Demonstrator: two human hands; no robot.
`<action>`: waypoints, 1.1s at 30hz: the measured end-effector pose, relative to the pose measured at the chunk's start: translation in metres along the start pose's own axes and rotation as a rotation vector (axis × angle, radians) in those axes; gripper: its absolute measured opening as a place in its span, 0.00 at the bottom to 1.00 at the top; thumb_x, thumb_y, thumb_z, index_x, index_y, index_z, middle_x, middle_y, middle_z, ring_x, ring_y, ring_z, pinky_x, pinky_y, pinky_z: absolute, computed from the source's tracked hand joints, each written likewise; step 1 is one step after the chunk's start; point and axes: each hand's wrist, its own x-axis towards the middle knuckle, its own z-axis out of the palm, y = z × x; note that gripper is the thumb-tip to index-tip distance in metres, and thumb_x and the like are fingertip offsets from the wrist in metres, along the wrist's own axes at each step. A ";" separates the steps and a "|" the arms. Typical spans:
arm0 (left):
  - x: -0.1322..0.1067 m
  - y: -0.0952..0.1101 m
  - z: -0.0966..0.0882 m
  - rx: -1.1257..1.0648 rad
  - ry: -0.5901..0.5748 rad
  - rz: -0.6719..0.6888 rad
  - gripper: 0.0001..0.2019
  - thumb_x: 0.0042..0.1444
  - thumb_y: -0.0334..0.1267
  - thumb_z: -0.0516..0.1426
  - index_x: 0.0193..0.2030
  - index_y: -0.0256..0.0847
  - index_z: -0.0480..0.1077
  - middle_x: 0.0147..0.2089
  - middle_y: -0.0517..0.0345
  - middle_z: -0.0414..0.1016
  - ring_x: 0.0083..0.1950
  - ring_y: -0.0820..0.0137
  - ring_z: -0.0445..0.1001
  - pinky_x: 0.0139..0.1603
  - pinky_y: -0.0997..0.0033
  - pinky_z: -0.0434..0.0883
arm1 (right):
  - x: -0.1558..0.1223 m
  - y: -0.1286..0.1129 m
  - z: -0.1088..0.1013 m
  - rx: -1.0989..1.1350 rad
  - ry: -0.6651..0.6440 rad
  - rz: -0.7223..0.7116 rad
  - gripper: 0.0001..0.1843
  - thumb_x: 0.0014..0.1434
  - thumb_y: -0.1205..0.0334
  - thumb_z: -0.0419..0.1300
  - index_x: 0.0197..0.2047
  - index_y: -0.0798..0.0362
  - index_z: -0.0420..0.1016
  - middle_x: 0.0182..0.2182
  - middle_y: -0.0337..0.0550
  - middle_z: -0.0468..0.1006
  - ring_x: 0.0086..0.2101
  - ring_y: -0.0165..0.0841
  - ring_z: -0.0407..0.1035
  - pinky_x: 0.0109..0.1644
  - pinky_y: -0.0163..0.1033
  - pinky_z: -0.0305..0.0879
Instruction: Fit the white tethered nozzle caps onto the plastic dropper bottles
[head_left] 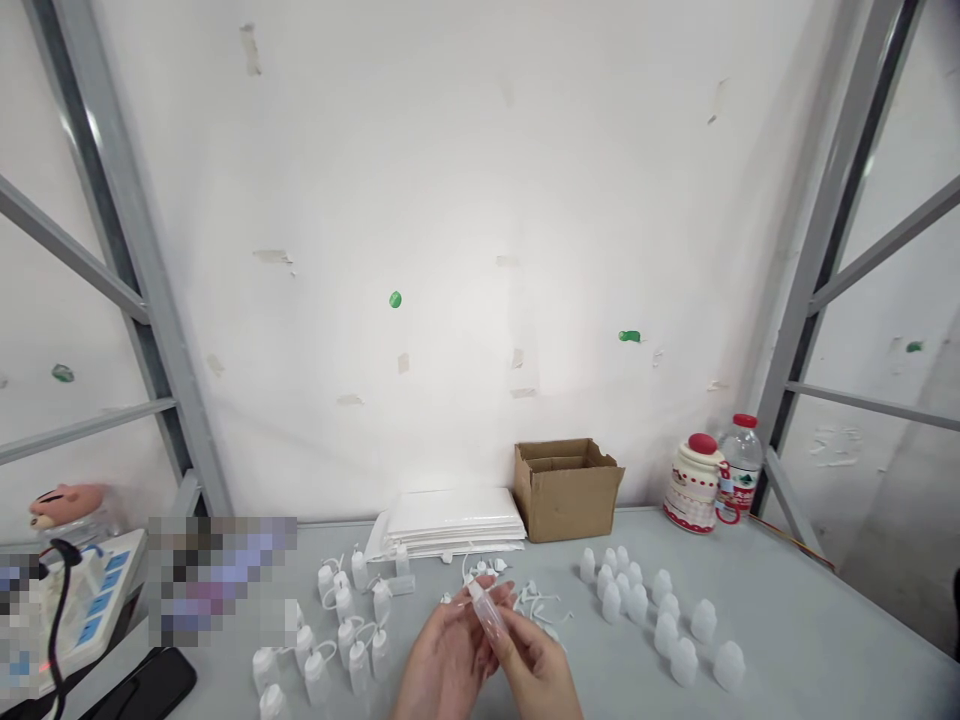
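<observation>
I'm looking down over a broad grey desk (615,680). Small translucent white plastic bottles with looped straps (360,665) are mostly standing in a cluster on the left, while frosted white, round-topped plastic pieces (664,634) are standing in loose rows on the right. My left hand (454,645) is lying palm up at the near middle; I can't tell whether its fingers are pinching or merely backing what's there. My right hand (536,655) is grasping a slim, clear plastic bottle (491,618), its fingers closing around the lower end. I'm judging the step to be fitting the top; the next move seems to be calling for straight, steady pressure without squashing the wall. That bottle is sitting between both hands, above the desk, tilting up and leftward, looking glossy and smooth. Its narrow white tip (475,590) is pointing away, and thin white strapped caps (534,602) are lying loose just behind.
</observation>
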 end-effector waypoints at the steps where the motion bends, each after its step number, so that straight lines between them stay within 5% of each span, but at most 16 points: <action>1: 0.000 0.000 0.000 -0.014 -0.003 -0.012 0.11 0.46 0.36 0.53 0.35 0.39 0.74 0.39 0.53 0.79 0.44 0.65 0.73 0.44 0.69 0.63 | 0.000 0.002 -0.001 -0.027 0.009 -0.010 0.21 0.48 0.45 0.61 0.41 0.49 0.79 0.38 0.44 0.80 0.41 0.42 0.70 0.47 0.42 0.64; 12: -0.002 -0.001 0.001 0.129 0.030 0.078 0.10 0.43 0.33 0.56 0.34 0.39 0.75 0.44 0.52 0.77 0.57 0.61 0.64 0.49 0.68 0.61 | -0.002 0.010 -0.005 -0.163 0.006 -0.174 0.15 0.47 0.55 0.65 0.40 0.42 0.78 0.35 0.44 0.81 0.36 0.41 0.72 0.41 0.39 0.67; 16: -0.002 0.000 0.001 0.191 0.046 0.107 0.11 0.42 0.34 0.56 0.34 0.38 0.75 0.46 0.51 0.76 0.52 0.60 0.66 0.44 0.67 0.62 | -0.004 0.007 -0.001 -0.130 0.065 -0.111 0.15 0.46 0.51 0.65 0.39 0.43 0.79 0.32 0.44 0.81 0.33 0.39 0.70 0.39 0.39 0.66; 20: -0.002 0.001 0.001 0.188 0.097 0.069 0.12 0.45 0.36 0.55 0.36 0.39 0.74 0.47 0.52 0.75 0.44 0.62 0.70 0.35 0.70 0.62 | 0.000 0.000 0.004 0.087 -0.089 0.065 0.19 0.45 0.45 0.63 0.33 0.50 0.81 0.19 0.40 0.75 0.23 0.31 0.65 0.30 0.36 0.64; 24: 0.001 0.000 -0.001 0.084 0.067 0.076 0.12 0.47 0.35 0.52 0.35 0.38 0.75 0.42 0.51 0.77 0.44 0.64 0.70 0.37 0.70 0.63 | 0.003 -0.007 0.007 0.350 -0.150 0.190 0.21 0.41 0.43 0.65 0.20 0.56 0.78 0.14 0.38 0.70 0.17 0.25 0.60 0.25 0.33 0.60; 29: 0.005 -0.002 -0.005 0.030 0.022 0.063 0.12 0.47 0.34 0.52 0.36 0.38 0.76 0.39 0.51 0.78 0.36 0.67 0.70 0.38 0.70 0.64 | 0.001 -0.015 0.008 0.420 -0.127 0.187 0.22 0.41 0.43 0.65 0.16 0.57 0.75 0.14 0.40 0.71 0.17 0.25 0.60 0.24 0.32 0.59; 33: 0.004 -0.002 -0.003 0.052 0.047 0.076 0.11 0.48 0.34 0.52 0.35 0.38 0.76 0.37 0.52 0.78 0.40 0.67 0.70 0.39 0.71 0.63 | 0.001 -0.014 0.009 0.404 -0.130 0.173 0.21 0.41 0.44 0.65 0.19 0.56 0.77 0.14 0.38 0.70 0.16 0.23 0.59 0.23 0.31 0.57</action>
